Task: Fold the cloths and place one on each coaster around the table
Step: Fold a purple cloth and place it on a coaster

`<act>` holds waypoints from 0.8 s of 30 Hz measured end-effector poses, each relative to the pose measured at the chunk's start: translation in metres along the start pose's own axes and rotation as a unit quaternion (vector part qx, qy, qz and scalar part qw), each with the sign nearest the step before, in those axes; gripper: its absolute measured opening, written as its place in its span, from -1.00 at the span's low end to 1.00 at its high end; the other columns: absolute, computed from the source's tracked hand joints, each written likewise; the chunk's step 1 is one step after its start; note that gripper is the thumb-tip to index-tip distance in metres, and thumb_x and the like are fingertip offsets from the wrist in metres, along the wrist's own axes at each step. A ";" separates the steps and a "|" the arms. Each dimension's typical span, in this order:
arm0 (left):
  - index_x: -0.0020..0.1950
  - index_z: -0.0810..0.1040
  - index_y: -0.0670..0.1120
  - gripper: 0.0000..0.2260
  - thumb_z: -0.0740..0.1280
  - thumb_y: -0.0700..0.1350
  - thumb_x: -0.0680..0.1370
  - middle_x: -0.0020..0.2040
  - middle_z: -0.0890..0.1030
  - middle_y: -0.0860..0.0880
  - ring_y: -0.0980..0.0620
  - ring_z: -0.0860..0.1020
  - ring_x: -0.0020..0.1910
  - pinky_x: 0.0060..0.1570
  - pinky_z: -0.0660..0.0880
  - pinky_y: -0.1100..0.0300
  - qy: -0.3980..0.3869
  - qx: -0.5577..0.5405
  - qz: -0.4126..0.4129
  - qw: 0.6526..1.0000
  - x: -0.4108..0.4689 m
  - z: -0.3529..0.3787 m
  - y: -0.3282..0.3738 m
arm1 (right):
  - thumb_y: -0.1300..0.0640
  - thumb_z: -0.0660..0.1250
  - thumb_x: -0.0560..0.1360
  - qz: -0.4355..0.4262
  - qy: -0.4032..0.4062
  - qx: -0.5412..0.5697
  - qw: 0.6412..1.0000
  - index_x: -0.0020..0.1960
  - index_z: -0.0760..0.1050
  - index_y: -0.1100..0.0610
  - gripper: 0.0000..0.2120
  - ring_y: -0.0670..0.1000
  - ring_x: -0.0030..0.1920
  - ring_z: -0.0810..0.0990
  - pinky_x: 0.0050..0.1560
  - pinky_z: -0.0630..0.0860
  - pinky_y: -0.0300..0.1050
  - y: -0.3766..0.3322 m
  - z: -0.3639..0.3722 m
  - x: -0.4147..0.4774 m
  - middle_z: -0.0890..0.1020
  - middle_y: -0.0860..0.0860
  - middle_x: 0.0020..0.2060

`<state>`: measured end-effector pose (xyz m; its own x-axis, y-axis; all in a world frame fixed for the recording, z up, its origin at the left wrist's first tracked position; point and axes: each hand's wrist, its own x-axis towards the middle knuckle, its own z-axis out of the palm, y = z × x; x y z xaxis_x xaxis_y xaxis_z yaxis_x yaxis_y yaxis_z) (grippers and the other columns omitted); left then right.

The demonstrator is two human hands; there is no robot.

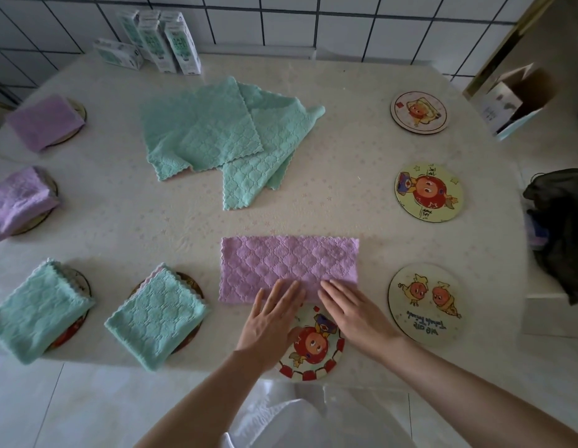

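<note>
Flat, both hands (pixel 313 315) on purple cloth (pixel 289 265)

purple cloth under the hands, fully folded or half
Half folded: the purple cloth is a long rectangle, not a square like the green folded cloth. Left hand and right hand lie flat on it.

A white-tiled wall (pixel 281 21) rises behind the table (pixel 345 205); pale floor (pixel 55 399) lies below its near edge, a black bag (pixel 559 227) right of it.

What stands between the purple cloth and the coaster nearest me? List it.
Only the hands: the left hand and right hand press the purple cloth and partly cover the coaster just beside it.
</note>
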<state>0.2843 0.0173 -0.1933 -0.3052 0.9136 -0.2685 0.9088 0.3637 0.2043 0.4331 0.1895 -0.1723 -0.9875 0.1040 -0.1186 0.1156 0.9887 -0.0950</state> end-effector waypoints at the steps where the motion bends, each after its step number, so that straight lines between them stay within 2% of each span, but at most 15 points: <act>1: 0.56 -0.06 0.01 -0.32 0.14 0.19 0.53 0.56 0.00 0.03 -0.06 -0.04 0.54 0.47 0.05 -0.13 0.002 0.004 -0.001 1.000 -0.003 0.000 -0.004 | 0.44 0.27 0.32 -0.002 -0.011 -0.007 1.000 0.46 0.24 0.27 -0.29 0.15 0.46 0.24 0.40 0.23 0.11 0.003 0.002 -0.003 0.28 0.19 0.45; 4: 0.56 -0.03 0.00 -0.34 0.15 0.16 0.54 0.56 0.02 0.03 -0.03 -0.01 0.54 0.45 -0.02 -0.10 0.011 0.003 -0.005 1.000 -0.017 -0.001 -0.020 | 0.45 0.26 0.37 -0.011 -0.030 -0.027 0.999 0.48 0.17 0.29 -0.30 0.17 0.49 0.17 0.40 0.28 0.12 0.013 0.007 -0.012 0.20 0.19 0.48; 7: 0.55 0.06 -0.05 -0.40 0.09 0.15 0.57 0.55 0.08 0.00 -0.04 0.09 0.52 0.42 0.04 -0.05 0.015 0.019 -0.024 0.999 -0.032 -0.004 -0.038 | 0.40 0.20 0.42 -0.021 -0.019 -0.038 0.999 0.45 0.24 0.28 -0.41 0.15 0.45 0.27 0.39 0.29 0.10 0.020 0.004 -0.015 0.29 0.18 0.45; 11: 0.53 0.13 -0.13 -0.40 0.04 0.16 0.57 0.53 0.15 -0.06 -0.04 0.13 0.51 0.45 0.14 -0.01 0.021 0.008 -0.099 0.995 -0.046 -0.008 -0.051 | 0.38 0.21 0.40 -0.024 -0.035 -0.042 0.998 0.41 0.32 0.27 -0.44 0.16 0.39 0.38 0.28 0.44 0.10 0.021 0.000 -0.011 0.37 0.17 0.40; 16: 0.50 0.17 -0.22 -0.36 0.03 0.16 0.54 0.50 0.22 -0.15 -0.09 0.22 0.47 0.35 0.29 0.00 0.012 0.001 -0.138 0.990 -0.050 -0.012 -0.049 | 0.35 0.51 0.23 0.004 -0.076 -0.025 0.997 0.28 0.44 0.25 -0.37 0.17 0.27 0.49 0.11 0.56 0.09 0.020 -0.007 0.002 0.48 0.16 0.30; 18: 0.48 0.19 -0.27 -0.33 0.02 0.17 0.54 0.47 0.25 -0.22 -0.15 0.25 0.45 0.34 0.33 0.00 0.005 0.003 -0.142 0.990 -0.047 -0.010 -0.046 | 0.32 0.56 0.19 0.001 -0.077 -0.031 0.997 0.20 0.46 0.24 -0.40 0.17 0.21 0.53 0.07 0.58 0.08 0.019 -0.008 0.010 0.52 0.17 0.23; 21: 0.47 0.20 -0.31 -0.30 0.02 0.20 0.53 0.46 0.27 -0.27 -0.19 0.25 0.44 0.35 0.27 0.00 0.001 0.007 -0.152 0.988 -0.042 -0.010 -0.042 | 0.33 0.58 0.14 -0.013 -0.066 -0.035 0.997 0.11 0.47 0.23 -0.43 0.17 0.11 0.57 -0.01 0.60 0.06 0.019 -0.012 0.018 0.55 0.17 0.14; 24: 0.47 0.20 -0.31 -0.30 0.03 0.20 0.53 0.46 0.27 -0.27 -0.18 0.25 0.45 0.36 0.26 0.00 0.000 0.014 -0.148 0.989 -0.042 -0.009 -0.042 | 0.33 0.61 0.04 -0.018 -0.079 -0.043 0.996 0.12 0.44 0.22 -0.31 0.17 0.08 0.56 0.00 0.59 0.05 0.020 -0.016 0.020 0.54 0.17 0.13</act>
<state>0.2567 -0.0348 -0.1815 -0.5584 0.7681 -0.3134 0.7877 0.6094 0.0899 0.4139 0.2135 -0.1608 -0.9609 0.0578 -0.2707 0.0648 0.9978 -0.0170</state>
